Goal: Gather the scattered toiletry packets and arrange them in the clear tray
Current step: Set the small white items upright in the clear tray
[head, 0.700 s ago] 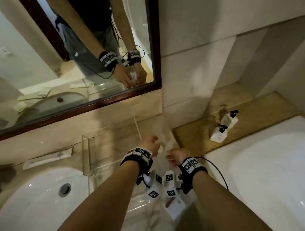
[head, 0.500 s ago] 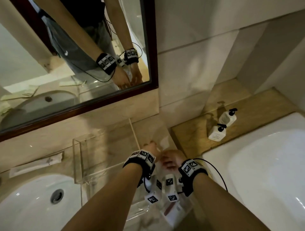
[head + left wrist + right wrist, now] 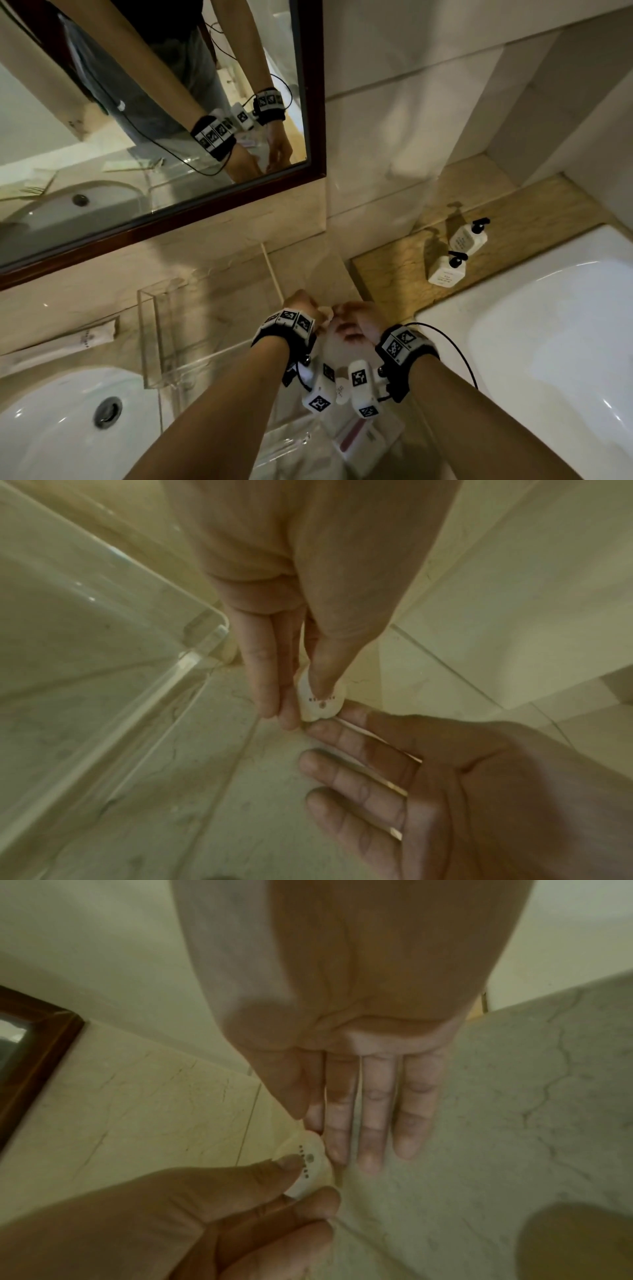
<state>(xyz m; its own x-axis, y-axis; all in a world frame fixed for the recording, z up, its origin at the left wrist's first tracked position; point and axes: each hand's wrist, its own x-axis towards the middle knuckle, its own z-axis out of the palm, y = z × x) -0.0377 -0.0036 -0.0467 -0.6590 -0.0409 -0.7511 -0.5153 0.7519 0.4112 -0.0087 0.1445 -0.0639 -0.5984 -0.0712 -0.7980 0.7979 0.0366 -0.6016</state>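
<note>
Left hand [image 3: 291, 631] pinches small white round packet [image 3: 320, 702] thumb-to-fingers, just right of clear tray [image 3: 205, 645] corner, above counter. Right hand [image 3: 445, 783] fingers straight, fingertips touching packet. Step: gathering, likely handover. Next: carry it over tray wall, lay inside.

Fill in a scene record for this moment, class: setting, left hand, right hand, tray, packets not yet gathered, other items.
setting: bathroom counter beside a sink
left hand: pinches a small white packet
right hand: open, fingers straight, fingertips at the packet
tray: clear tray on the counter, left of the hands
packets not yet gathered: long packet behind the sink; flat packet near the counter's front edge
other items: two pump bottles on the bathtub ledge; mirror
</note>
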